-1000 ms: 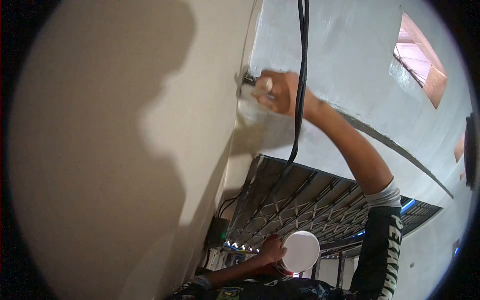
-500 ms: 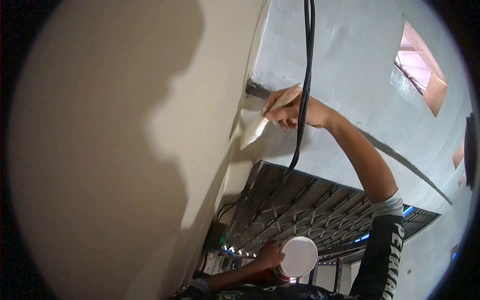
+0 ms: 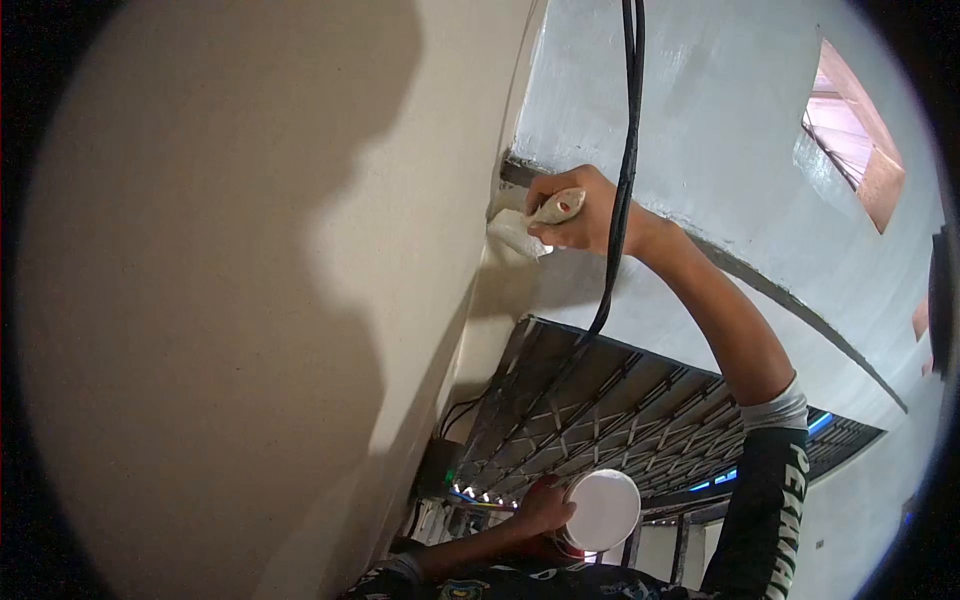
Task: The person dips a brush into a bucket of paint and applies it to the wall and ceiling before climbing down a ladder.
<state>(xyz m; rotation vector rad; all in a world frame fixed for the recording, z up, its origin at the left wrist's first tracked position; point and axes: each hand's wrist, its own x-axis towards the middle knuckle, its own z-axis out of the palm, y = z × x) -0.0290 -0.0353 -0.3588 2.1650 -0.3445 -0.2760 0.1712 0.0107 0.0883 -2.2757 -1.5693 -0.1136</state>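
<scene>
**Right hand on brush at wall corner, left hand on white tub**

Right arm was raised and nearly straight, running from the dark printed sleeve [image 3: 770,500] at lower right up to the corner where the beige wall [image 3: 250,300] met the grey-white wall [image 3: 700,110]. Forearm bare, wrist bent slightly toward the corner. Right hand [image 3: 582,212] was closed around the handle of the brush [image 3: 528,230], fingers wrapped and thumb on top. Pale bristles pointed left and pressed on the beige wall just below a dark notch in the corner.

Left arm was bent and low, close to the body. Left hand [image 3: 543,505] gripped the white tub [image 3: 603,509] by its side, with the round white face turned to the camera. Could be a lid or the paint surface, view too small to tell.

1 black cable [image 3: 627,130] hung down in front of the right wrist and crossed it, hiding a strip of the hand. Its lower end ran behind the metal grille [image 3: 600,400].

Hard to make out:
- Brush ferrule was mostly covered by the fingers.
- Left forearm was in shadow, and the tub's lower edge was lost against dark clothing.
- Sleeve lettering was cut off at the frame edge.
- A large head-and-shoulder shadow covered much of the beige wall.
- The fisheye rim blacked out all 4 corners.
- The pink-lit opening [image 3: 850,120] at upper right was only partly visible.
</scene>
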